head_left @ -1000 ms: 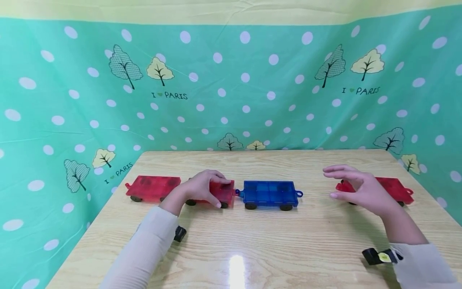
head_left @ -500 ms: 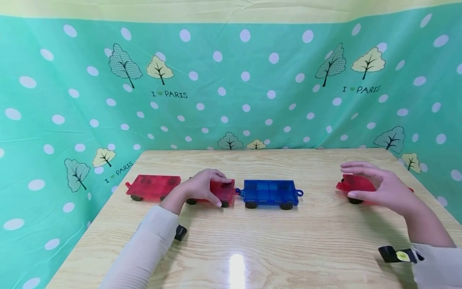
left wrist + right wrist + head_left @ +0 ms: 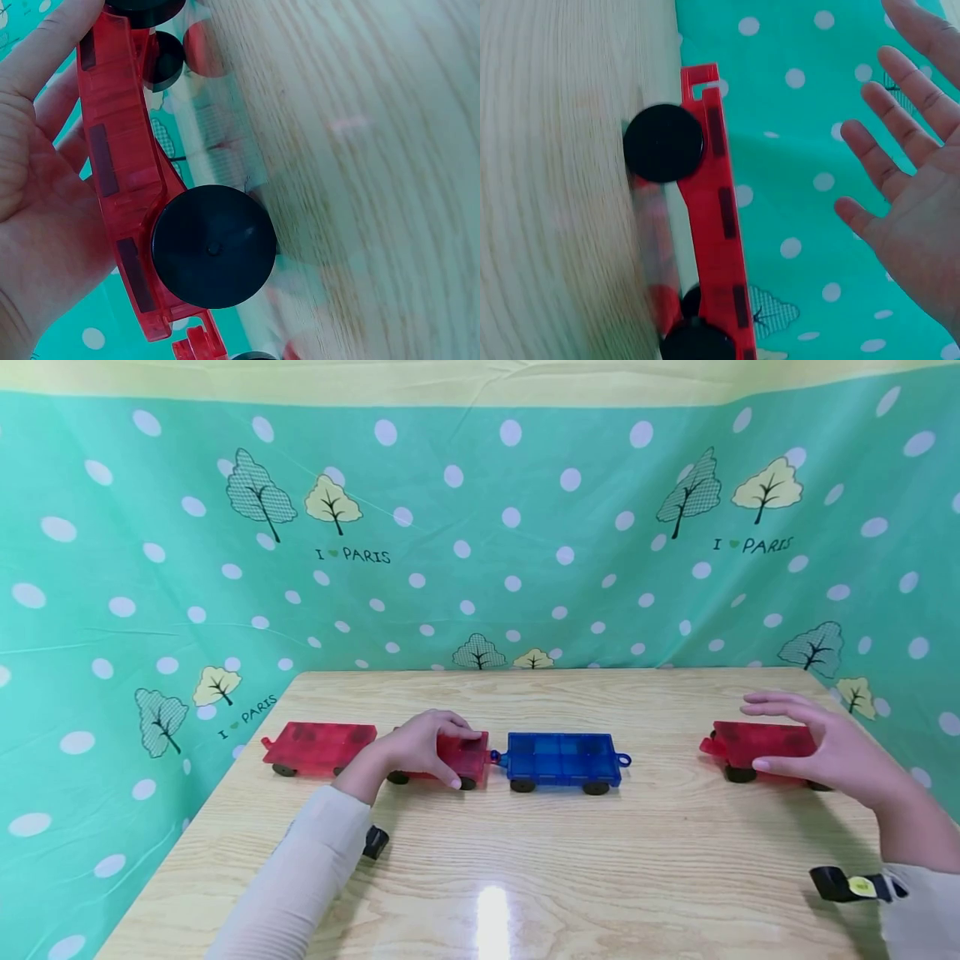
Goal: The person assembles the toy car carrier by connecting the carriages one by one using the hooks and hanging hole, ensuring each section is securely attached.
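Note:
My left hand (image 3: 420, 747) grips a red wagon (image 3: 474, 760) across its sides; the left wrist view shows the wagon (image 3: 124, 150) against the palm (image 3: 52, 195). Its front end meets a blue wagon (image 3: 564, 760) at the coupling, and another red wagon (image 3: 318, 749) stands behind it to the left. At the right, my right hand (image 3: 840, 752) is spread over the rear of a separate red wagon (image 3: 765, 747). In the right wrist view this wagon (image 3: 716, 217) stands apart from the spread fingers (image 3: 900, 124).
The wooden table (image 3: 600, 868) carries all the wagons in one rough row. A gap separates the blue wagon from the right red one. Behind the table hangs a teal dotted cloth (image 3: 480, 527). Black straps (image 3: 855, 885) are at both wrists.
My right hand has moved to the right along the right red wagon, uncovering its front part. My left hand and the wagons have stayed in place.

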`<state>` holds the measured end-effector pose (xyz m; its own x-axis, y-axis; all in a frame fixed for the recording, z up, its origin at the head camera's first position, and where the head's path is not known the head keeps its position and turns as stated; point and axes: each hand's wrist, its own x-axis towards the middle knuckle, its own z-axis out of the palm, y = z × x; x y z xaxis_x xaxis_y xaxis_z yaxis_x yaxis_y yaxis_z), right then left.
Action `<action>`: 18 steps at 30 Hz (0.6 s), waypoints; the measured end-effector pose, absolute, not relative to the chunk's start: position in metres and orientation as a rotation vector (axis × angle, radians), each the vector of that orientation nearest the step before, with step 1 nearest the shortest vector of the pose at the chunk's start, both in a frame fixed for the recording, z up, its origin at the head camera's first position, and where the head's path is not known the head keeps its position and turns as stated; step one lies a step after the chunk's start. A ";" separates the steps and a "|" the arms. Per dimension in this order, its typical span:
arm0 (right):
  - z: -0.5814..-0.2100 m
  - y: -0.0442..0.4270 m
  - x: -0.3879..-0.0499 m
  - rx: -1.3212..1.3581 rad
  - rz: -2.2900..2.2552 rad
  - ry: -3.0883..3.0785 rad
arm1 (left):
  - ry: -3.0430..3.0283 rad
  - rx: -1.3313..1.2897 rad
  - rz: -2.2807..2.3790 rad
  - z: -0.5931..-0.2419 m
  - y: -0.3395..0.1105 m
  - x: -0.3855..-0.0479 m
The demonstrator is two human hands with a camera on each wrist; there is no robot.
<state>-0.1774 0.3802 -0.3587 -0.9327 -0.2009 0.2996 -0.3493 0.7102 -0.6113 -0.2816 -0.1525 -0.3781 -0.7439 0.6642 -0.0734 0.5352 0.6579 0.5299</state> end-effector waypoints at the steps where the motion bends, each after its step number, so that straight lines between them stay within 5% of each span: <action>1: -0.359 0.382 -0.178 0.442 1.050 -2.703 | 2.618 0.962 0.711 -0.378 -0.152 -0.282; 18: -0.375 0.425 -0.190 0.445 0.988 -2.862 | 2.623 0.922 0.703 -0.379 -0.152 -0.282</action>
<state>-0.1896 0.4252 -0.3751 -0.9544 -0.2457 0.1694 -0.2979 0.7497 -0.5909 -0.2817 -0.1523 -0.3794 -0.7599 0.6434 -0.0925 0.5107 0.6791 0.5273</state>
